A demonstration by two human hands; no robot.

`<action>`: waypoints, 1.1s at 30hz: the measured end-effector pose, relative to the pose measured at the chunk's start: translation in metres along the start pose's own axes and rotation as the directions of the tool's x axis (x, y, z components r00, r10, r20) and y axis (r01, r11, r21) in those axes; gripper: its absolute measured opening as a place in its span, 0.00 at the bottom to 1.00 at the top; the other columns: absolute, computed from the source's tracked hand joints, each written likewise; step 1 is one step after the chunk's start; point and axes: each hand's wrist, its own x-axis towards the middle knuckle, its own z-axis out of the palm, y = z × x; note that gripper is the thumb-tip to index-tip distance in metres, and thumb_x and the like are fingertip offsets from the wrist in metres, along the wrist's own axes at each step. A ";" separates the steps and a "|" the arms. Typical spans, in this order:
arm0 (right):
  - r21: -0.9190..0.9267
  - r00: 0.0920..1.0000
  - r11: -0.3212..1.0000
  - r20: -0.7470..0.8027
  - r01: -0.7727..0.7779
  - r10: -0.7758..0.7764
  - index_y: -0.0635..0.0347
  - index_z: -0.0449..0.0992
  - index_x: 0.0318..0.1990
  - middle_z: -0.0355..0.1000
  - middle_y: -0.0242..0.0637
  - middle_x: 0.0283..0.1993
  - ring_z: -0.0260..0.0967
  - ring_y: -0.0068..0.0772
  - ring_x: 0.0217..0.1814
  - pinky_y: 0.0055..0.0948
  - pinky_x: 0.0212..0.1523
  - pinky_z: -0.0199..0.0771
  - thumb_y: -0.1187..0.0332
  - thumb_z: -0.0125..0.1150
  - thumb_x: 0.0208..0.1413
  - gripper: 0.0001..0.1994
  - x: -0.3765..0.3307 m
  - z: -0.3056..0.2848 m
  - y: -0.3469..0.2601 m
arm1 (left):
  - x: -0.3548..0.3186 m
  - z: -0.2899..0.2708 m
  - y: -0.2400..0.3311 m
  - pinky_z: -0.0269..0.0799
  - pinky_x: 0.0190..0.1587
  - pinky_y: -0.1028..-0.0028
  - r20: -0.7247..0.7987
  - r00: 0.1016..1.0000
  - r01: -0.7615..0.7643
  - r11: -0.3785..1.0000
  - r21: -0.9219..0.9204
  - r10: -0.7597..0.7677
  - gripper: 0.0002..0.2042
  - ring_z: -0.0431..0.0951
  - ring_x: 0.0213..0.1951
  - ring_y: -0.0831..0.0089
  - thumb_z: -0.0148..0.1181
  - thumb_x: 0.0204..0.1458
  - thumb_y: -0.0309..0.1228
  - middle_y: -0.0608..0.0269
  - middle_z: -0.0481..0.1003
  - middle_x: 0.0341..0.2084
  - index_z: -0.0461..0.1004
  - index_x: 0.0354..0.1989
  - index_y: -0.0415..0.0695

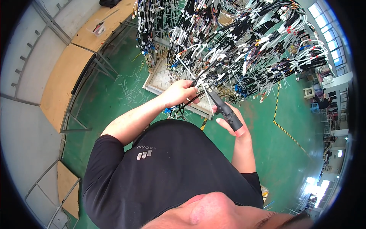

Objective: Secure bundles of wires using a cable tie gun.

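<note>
My left hand [180, 92] is closed round a few black cables [187, 103] at the near side of a large hanging mass of wire harnesses [228, 49]. A black cable tie gun [226, 112] with a red rear end sits in my right hand [239, 121], its fingers wrapped about the handle. The gun's nose meets the cables just right of my left fingers. A white cable tie [187, 67] sticks out from the bundle there. Whether the gun grips a tie's tail is too small to tell.
Below the harnesses stands a pale wooden tray [152, 84]. Cut tie ends [131, 88] litter the green floor. A wooden bench [65, 80] curves along the left, with a clear plastic box [99, 29] on it. Yellow-black tape [284, 131] marks the floor at right.
</note>
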 end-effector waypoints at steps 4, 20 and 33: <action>-0.114 0.999 0.993 -0.028 0.029 -0.033 0.68 0.77 0.58 0.77 0.43 0.48 0.77 0.39 0.52 0.36 0.59 0.74 0.67 0.70 0.55 0.24 0.001 0.009 -0.008 | 0.000 0.003 0.001 0.82 0.38 0.70 -0.038 0.999 -0.025 0.994 0.111 0.030 0.15 0.85 0.37 0.73 0.51 0.70 0.37 0.58 0.84 0.35 0.77 0.46 0.36; -0.063 0.997 0.998 -0.082 -0.017 0.012 0.65 0.80 0.52 0.81 0.37 0.41 0.79 0.30 0.41 0.30 0.46 0.78 0.68 0.74 0.54 0.19 0.005 0.018 0.007 | -0.013 -0.002 0.016 0.78 0.41 0.72 0.096 0.990 -0.126 0.933 0.337 0.099 0.18 0.83 0.35 0.76 0.48 0.72 0.39 0.64 0.84 0.33 0.81 0.41 0.39; -0.647 0.904 0.750 -0.231 0.133 -0.359 0.61 0.74 0.47 0.69 0.44 0.45 0.71 0.56 0.51 0.55 0.67 0.68 0.72 0.74 0.42 0.22 0.007 0.032 0.013 | -0.004 -0.014 -0.005 0.76 0.42 0.76 0.016 0.999 -0.032 0.996 -0.087 0.033 0.09 0.79 0.37 0.80 0.67 0.64 0.32 0.65 0.82 0.37 0.76 0.44 0.41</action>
